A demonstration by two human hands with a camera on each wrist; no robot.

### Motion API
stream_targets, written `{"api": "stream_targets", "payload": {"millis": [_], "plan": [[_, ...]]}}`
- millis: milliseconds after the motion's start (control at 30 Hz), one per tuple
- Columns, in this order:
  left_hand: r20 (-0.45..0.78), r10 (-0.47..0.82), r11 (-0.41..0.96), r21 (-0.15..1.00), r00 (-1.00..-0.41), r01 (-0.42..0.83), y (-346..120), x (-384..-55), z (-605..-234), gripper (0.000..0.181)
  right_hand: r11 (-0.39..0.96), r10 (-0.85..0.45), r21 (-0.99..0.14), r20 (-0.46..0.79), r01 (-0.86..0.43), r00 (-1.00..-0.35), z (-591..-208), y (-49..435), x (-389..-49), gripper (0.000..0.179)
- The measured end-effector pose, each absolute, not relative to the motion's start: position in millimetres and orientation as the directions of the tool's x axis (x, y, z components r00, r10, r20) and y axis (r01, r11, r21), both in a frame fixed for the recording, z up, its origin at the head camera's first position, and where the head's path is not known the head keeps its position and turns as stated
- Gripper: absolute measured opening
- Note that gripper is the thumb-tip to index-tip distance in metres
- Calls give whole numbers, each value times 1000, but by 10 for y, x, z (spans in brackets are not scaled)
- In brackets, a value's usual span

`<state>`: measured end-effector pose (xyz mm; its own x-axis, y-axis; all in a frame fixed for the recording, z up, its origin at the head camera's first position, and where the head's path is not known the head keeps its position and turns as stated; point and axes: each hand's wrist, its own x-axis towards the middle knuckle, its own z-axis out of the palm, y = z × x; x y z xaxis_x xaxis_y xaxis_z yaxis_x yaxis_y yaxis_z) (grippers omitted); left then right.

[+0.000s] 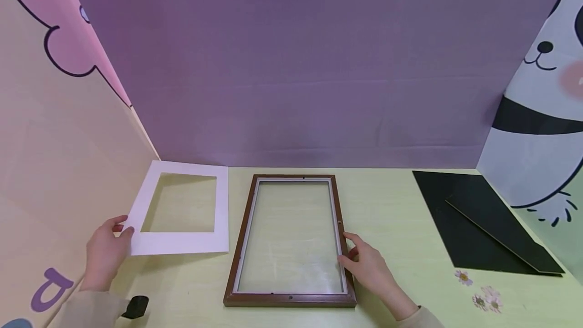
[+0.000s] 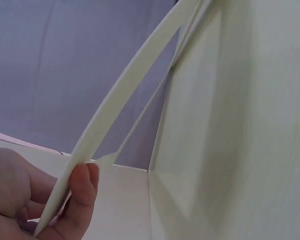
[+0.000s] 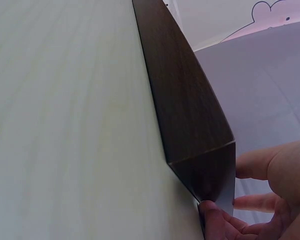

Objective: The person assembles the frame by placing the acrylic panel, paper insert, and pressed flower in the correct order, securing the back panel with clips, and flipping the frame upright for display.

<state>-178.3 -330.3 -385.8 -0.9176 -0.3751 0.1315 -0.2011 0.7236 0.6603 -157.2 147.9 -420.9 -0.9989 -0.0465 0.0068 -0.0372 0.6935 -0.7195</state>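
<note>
A white picture mat [image 1: 182, 243] with a rectangular window is at the left in the head view, its left edge pinched by my left hand [image 1: 107, 252]. In the left wrist view the mat [image 2: 105, 112] stands tilted above the table, thumb and fingers on either face. Lying at the middle of the table is a brown picture frame [image 1: 261, 299] with a pale inner lip and a clear pane [image 1: 291, 237]. My right hand [image 1: 371, 270] grips the frame's right side. From the right wrist, the frame's dark outer side [image 3: 180, 85] shows, fingers around its edge.
Two black boards [image 1: 439, 216] lie overlapped at the right of the table. Nearer are several dried flowers [image 1: 492, 298]. A purple backdrop [image 1: 309, 65] rises behind, with printed side panels [image 1: 68, 166] at left and right.
</note>
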Motion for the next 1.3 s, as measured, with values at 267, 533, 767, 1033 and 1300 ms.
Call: {"api": "stream_targets", "payload": {"millis": [267,533,767,1033,1300], "plan": [[82,-477,611,746,-875,-263,-3216,-1776,-3802,44,691,-48,-722,11,-41,-999,-4199,1484,-1576,53],[3,-500,467,843,-866,-267,-3323,-1885,-3982,48,689,-47,-723,20,-47,-999,-4163,1481,-1584,52],[-10,-448,424,878,-894,-222,-3216,-1817,-4008,45,687,-47,-725,15,-43,-999,-4157,1475,-1565,52],[-42,-422,397,890,-905,-226,-3009,-1672,-3953,42,679,-51,-733,10,-42,-999,-4147,1473,-1574,52],[37,-358,395,912,-933,-115,-3129,-1706,-4279,37,685,-59,-726,17,-52,-998,-4185,1474,-1565,51]]}}
